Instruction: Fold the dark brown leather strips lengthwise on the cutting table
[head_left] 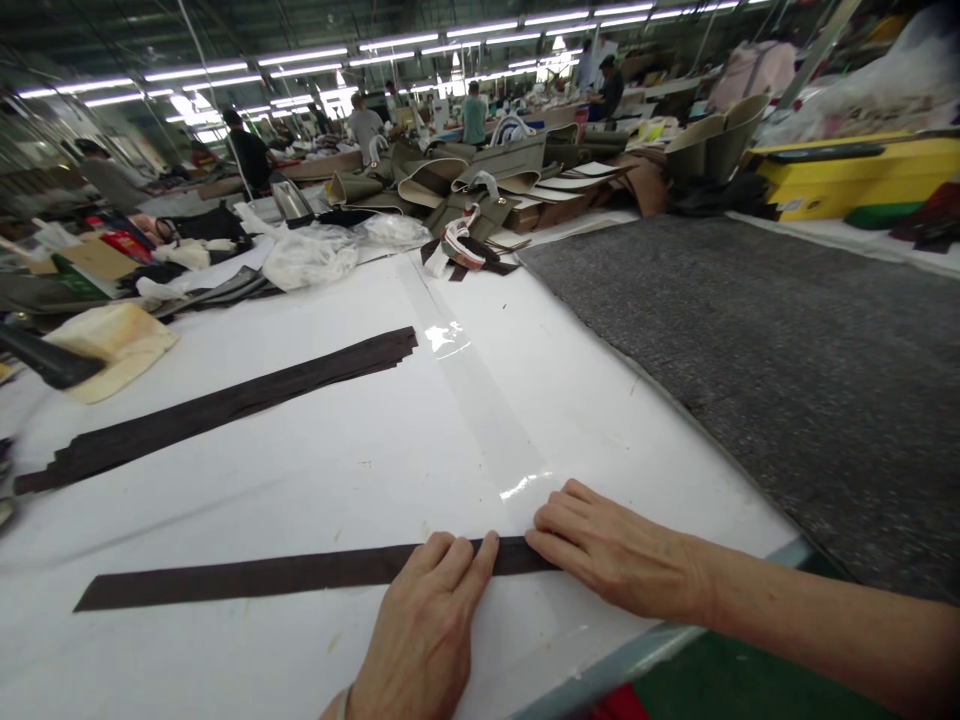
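Strips of dark brown material lie in an uneven stack on a white table, beyond the left part of a single strip that stretches flat and nearly level. Crumpled clear plastic sits well past the single strip, farther off than the stacked strips. The left hand reaches over the single strip, fingers close together, tips resting on it right of its middle. A clear band runs away from the single strip across the table, catching the light, toward olive pieces heaped far beyond. The right hand, fingers bent and bunched, covers the single strip's right end; whether either hand pinches the material cannot be told from this angle. Dark grey sheeting spreads beyond and to the right of the single strip, with a yellow container farther back still.
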